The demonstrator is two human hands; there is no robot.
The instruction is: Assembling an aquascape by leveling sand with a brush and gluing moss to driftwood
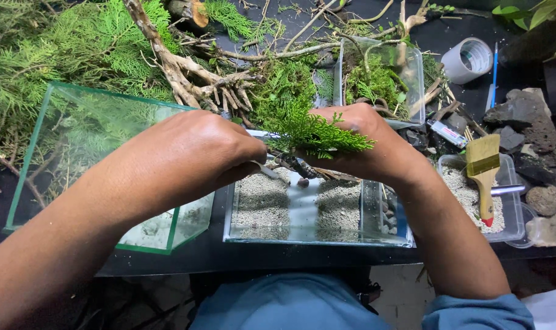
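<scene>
My right hand (366,143) is closed around a small twig with a flat green conifer sprig (317,134), held above a shallow glass tank (317,239) with pale sand on its floor. My left hand (207,146) meets it from the left, its fingers pinched on a thin metal tool (267,171) whose tip reaches under the sprig. Both hands hover over the tank's rear edge. The tool's far end and the twig's base are hidden by fingers and foliage.
An empty glass tank (39,128) lies at the left. Behind are conifer cuttings (64,49), driftwood branches (180,70) and a plastic box of moss (381,79). At right sit a sand tub (510,217) with a paintbrush (484,174), dark rocks (528,119) and a white cup (467,59).
</scene>
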